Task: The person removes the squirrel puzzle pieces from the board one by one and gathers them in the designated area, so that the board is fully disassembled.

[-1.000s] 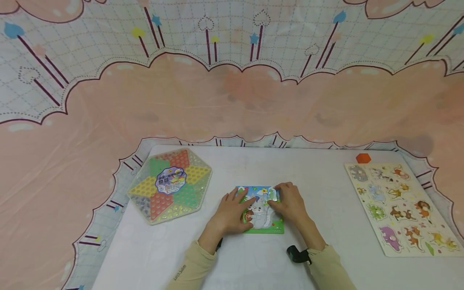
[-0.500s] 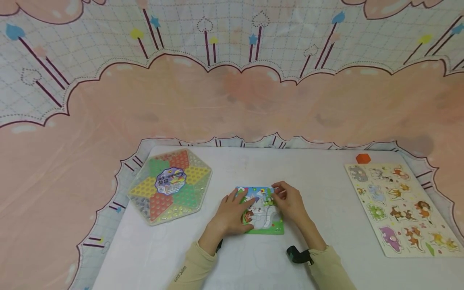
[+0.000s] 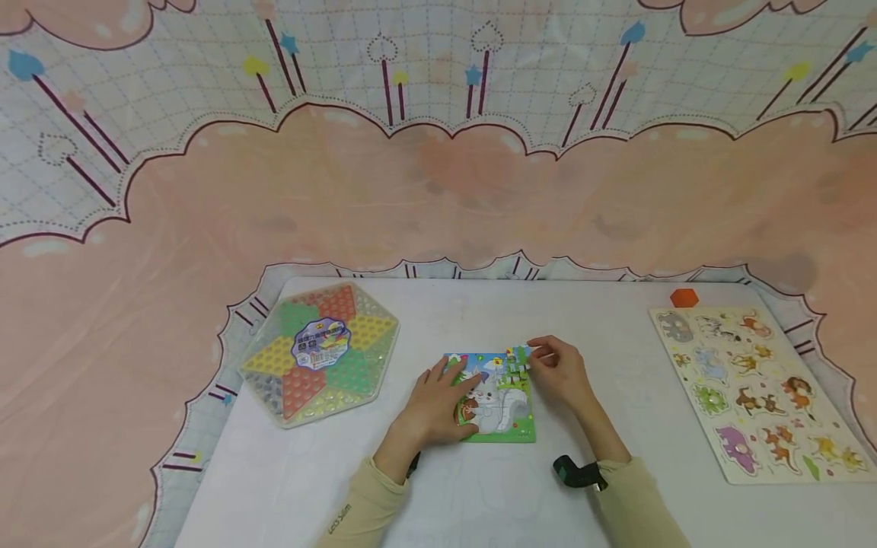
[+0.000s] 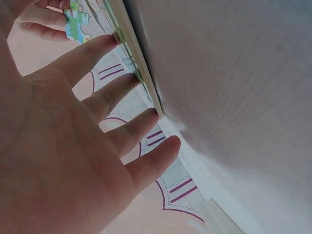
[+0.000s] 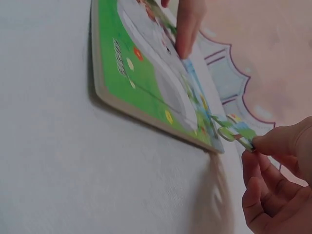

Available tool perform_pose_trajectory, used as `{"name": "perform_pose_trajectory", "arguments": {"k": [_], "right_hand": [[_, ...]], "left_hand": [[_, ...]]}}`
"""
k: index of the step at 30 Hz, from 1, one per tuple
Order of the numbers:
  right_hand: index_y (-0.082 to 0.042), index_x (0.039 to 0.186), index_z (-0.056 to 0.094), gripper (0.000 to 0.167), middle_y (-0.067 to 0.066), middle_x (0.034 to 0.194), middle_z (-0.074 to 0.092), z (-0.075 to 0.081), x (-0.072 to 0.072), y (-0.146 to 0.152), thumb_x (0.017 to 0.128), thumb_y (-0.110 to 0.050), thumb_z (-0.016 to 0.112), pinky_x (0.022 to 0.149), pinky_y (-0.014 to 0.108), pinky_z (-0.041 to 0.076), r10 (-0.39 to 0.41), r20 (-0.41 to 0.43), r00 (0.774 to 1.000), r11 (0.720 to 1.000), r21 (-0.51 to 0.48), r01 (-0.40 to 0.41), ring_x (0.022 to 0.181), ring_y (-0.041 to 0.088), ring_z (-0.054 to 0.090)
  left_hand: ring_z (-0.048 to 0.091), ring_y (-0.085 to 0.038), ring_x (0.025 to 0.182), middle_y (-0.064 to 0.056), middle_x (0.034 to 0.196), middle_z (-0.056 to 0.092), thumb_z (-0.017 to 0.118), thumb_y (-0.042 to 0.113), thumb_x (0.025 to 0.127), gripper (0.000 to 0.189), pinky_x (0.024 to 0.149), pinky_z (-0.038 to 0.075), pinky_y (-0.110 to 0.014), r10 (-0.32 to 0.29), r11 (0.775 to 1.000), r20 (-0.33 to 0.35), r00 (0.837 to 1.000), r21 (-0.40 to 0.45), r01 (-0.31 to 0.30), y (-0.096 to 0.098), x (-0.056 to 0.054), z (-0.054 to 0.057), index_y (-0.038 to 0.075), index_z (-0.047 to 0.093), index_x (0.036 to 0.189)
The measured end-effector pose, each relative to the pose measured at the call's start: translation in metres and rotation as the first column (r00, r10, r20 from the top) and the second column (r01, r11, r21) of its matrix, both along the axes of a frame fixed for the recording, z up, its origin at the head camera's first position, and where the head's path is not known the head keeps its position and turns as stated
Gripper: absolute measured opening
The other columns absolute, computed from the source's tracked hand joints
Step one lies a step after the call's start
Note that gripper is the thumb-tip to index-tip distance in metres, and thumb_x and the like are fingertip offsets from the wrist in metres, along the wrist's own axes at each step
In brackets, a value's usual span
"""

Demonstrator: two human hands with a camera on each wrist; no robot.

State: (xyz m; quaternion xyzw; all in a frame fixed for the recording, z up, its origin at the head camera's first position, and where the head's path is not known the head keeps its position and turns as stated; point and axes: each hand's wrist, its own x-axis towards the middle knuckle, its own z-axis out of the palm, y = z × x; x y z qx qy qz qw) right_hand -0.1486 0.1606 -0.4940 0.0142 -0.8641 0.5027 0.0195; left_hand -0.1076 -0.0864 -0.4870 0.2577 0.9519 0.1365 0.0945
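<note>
A small jigsaw puzzle board (image 3: 503, 411) with a grey-white squirrel and a green border lies flat mid-table. My left hand (image 3: 436, 402) rests on its left side with the fingers spread; in the left wrist view the fingertips (image 4: 131, 80) touch the board's edge. Above the board's top right corner, my right hand (image 3: 563, 373) pinches a jigsaw piece (image 5: 236, 131) between thumb and finger. Green and blue print shows on this piece, with knobbed edges. It is lifted off the board. The left palm hides part of the picture.
On the left lies a hexagonal Chinese checkers set (image 3: 284, 312) in clear packaging. To the right is a wooden animal puzzle board (image 3: 692, 426), with an orange hexagonal block (image 3: 684, 297) behind it. A patterned cloth (image 3: 438, 205) hangs behind the white table (image 3: 438, 487).
My right hand came off the board's top right part and moved slightly right, now holding a piece up from it. The left hand has stayed on the board.
</note>
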Motion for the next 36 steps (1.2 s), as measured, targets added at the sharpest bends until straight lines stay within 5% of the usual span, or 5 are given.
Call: {"name": "perform_pose_trajectory", "arguments": {"k": [19, 31, 36], "right_hand": [[0.011, 0.112, 0.066, 0.024, 0.025, 0.091, 0.067, 0.006, -0.014, 0.064, 0.089, 0.003, 0.065, 0.060, 0.014, 0.048, -0.045, -0.045, 0.998, 0.997, -0.064, 0.042, 0.069, 0.005, 0.059], [0.011, 0.119, 0.062, 0.029, 0.001, 0.082, 0.064, 0.008, -0.022, 0.105, 0.092, -0.001, 0.062, 0.054, 0.018, 0.048, -0.132, 0.059, 0.989, 0.990, -0.033, 0.134, 0.066, 0.005, 0.057], [0.010, 0.123, 0.060, 0.032, 0.003, 0.086, 0.064, 0.010, -0.024, 0.118, 0.095, -0.005, 0.061, 0.055, 0.018, 0.048, -0.152, 0.099, 0.983, 0.988, -0.016, 0.154, 0.066, 0.005, 0.057]], "left_hand": [[0.024, -0.038, 0.145, -0.009, 0.158, 0.032, 0.074, 0.048, 0.081, 0.075, 0.111, 0.029, -0.057, 0.000, 1.000, 0.010, 1.000, 0.006, 0.000, -0.001, 0.000, -0.001, 0.024, 0.048, 0.148], [0.024, -0.038, 0.145, -0.009, 0.158, 0.033, 0.075, 0.049, 0.081, 0.075, 0.111, 0.030, -0.056, -0.004, 1.000, 0.010, 1.000, -0.006, 0.004, -0.001, 0.000, 0.001, 0.024, 0.049, 0.147], [0.024, -0.038, 0.145, -0.009, 0.158, 0.033, 0.074, 0.049, 0.081, 0.075, 0.111, 0.029, -0.056, -0.004, 1.000, 0.007, 1.000, -0.005, 0.004, -0.001, 0.000, 0.000, 0.024, 0.048, 0.148]]}}
